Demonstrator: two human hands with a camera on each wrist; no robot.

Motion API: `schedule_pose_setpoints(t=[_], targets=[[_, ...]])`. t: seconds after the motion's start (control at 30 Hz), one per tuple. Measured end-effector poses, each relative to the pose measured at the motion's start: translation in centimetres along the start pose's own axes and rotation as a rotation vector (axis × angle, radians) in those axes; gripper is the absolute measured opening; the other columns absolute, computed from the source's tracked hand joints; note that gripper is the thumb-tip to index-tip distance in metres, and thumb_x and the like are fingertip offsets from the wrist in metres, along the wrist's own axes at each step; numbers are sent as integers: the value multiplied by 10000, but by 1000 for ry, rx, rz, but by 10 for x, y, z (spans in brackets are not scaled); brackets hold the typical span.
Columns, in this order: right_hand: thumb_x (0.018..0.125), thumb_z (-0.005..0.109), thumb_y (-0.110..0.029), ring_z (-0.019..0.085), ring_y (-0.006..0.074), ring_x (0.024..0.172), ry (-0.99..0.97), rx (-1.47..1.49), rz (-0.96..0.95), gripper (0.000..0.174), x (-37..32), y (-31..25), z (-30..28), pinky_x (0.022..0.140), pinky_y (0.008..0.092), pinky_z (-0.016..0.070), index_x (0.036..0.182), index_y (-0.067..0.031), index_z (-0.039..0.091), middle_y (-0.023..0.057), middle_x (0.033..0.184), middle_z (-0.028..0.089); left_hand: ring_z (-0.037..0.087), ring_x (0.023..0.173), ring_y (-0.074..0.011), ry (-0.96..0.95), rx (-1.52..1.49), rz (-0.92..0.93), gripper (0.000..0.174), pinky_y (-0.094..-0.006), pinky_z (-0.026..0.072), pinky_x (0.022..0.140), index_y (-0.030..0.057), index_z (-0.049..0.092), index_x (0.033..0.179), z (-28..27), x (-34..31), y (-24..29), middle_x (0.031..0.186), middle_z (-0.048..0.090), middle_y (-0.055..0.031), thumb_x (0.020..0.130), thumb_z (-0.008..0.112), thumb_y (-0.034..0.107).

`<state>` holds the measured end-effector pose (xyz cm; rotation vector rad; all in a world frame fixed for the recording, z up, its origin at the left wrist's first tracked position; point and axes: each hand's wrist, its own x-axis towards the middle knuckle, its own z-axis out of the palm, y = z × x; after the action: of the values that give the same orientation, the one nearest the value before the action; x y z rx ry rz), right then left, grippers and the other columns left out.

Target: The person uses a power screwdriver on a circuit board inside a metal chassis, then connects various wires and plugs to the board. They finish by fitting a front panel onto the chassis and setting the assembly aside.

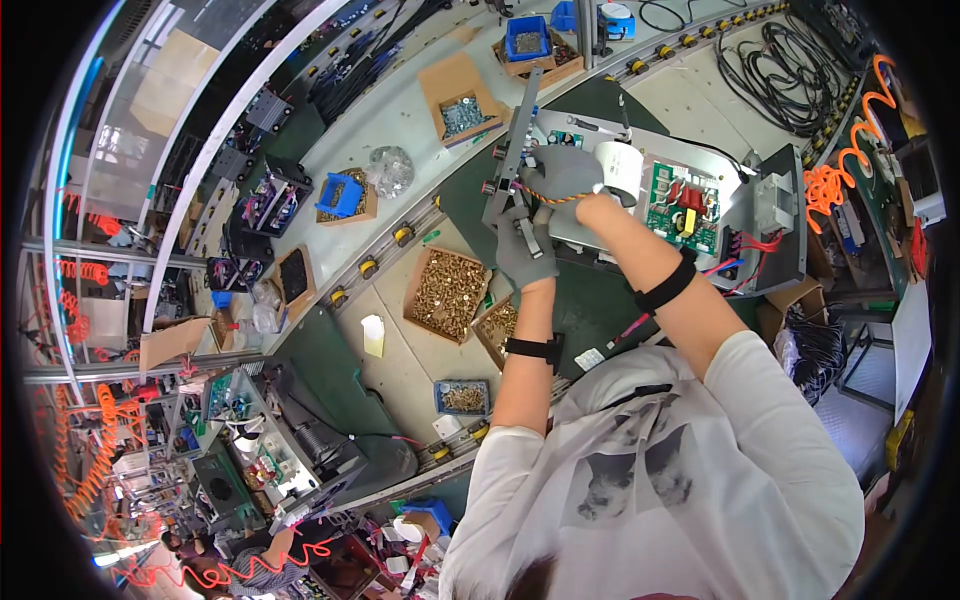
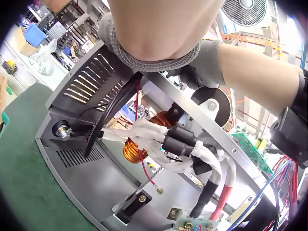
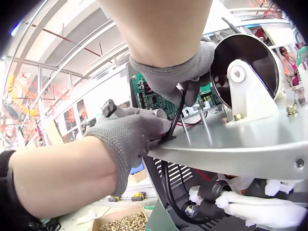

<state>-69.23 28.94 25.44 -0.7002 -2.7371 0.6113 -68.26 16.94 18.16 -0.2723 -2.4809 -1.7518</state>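
Observation:
My gloved left hand (image 1: 525, 252) is at the upright front panel (image 1: 514, 150) of a metal chassis. In the right wrist view, the curled fingers of that left hand (image 3: 130, 137) grip a black cable (image 3: 168, 180) where it passes the edge of the metal shelf (image 3: 231, 154). A short grey metal piece (image 3: 109, 108) sticks up by this hand; I cannot tell if it is held. Higher up the same cable, my gloved right hand (image 3: 175, 77) pinches it, beside a white-bracketed round coil (image 3: 245, 72). Twisted yellow-and-black wires (image 1: 560, 199) cross by the right wrist.
A green circuit board (image 1: 685, 205) sits on the shelf to the right. Below it, the left wrist view shows copper coils (image 2: 132, 151) and white-sleeved cables (image 2: 149, 137). Boxes of brass fasteners (image 1: 447, 293) and a blue bin (image 1: 342, 195) stand on the left.

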Motion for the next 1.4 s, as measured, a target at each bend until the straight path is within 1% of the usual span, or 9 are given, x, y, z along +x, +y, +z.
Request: schedule_pose_setpoints(t=[0.13, 0.27, 0.53, 0.6, 0.73, 0.93, 1.07, 1.2, 1.4], targets=[[814, 565, -347, 625, 318, 865, -453, 255, -128, 383, 12, 10, -19, 787, 354, 474, 1021, -34, 642, 163, 941, 660, 596, 667, -193, 43, -36, -47, 257, -311, 476, 639, 64, 580, 874, 5, -1, 2, 770, 639, -100, 775, 702, 267], [887, 500, -355, 604, 315, 927, -530, 365, -204, 395, 9, 15, -32, 804, 363, 461, 1085, -35, 620, 188, 1017, 630, 554, 693, -157, 115, -210, -22, 206, -283, 455, 653, 41, 586, 845, 14, 1, -4, 769, 607, -67, 759, 714, 178], [909, 468, -338, 582, 358, 911, -416, 236, -299, 358, 3, 14, -31, 816, 390, 446, 1026, -33, 617, 196, 962, 623, 554, 762, -156, 93, -315, 6, 197, -274, 448, 688, 29, 600, 899, 14, -1, -15, 821, 585, -61, 756, 716, 99], [903, 472, -330, 578, 369, 897, -360, 172, -339, 350, 0, 11, -34, 803, 402, 445, 996, -26, 619, 199, 940, 624, 577, 865, -219, 84, -36, 297, 241, -322, 458, 766, 31, 607, 964, 10, 1, -10, 925, 580, -99, 771, 700, 143], [905, 448, -370, 610, 358, 828, -110, 246, -115, 395, -10, 6, -31, 772, 421, 463, 939, -27, 641, 202, 866, 636, 553, 987, -295, 8, 92, 172, 265, -371, 439, 854, 29, 605, 1018, 6, -5, 4, 1055, 529, -160, 809, 651, 186], [856, 529, -381, 612, 249, 823, -484, 706, 144, 434, 1, 13, -42, 766, 340, 464, 1084, -25, 626, 148, 941, 653, 507, 984, -257, 98, -152, 131, 247, -324, 417, 853, 2, 621, 993, 23, 0, -17, 1084, 449, -147, 853, 574, 200], [869, 557, -253, 537, 116, 777, -556, 689, -108, 350, -10, 6, -67, 682, 272, 459, 1108, -1, 603, 43, 924, 611, 505, 944, -226, 103, -56, 94, 209, -305, 424, 831, -8, 631, 955, 26, 1, -20, 1065, 445, -121, 855, 570, 166], [850, 575, -208, 576, 196, 846, -511, 510, -305, 338, -5, 22, -56, 778, 313, 456, 1146, -45, 589, 102, 972, 619, 525, 899, -230, 114, 11, 17, 197, -309, 439, 799, -7, 638, 935, 27, 1, -17, 1045, 451, -122, 836, 589, 156], [837, 565, -288, 610, 331, 877, -165, 70, -86, 265, 1, 10, -32, 785, 400, 471, 985, -80, 640, 170, 901, 643, 553, 890, -277, 93, 204, 74, 247, -344, 455, 785, 14, 657, 934, 13, -1, 6, 1022, 498, -140, 783, 655, 210]])
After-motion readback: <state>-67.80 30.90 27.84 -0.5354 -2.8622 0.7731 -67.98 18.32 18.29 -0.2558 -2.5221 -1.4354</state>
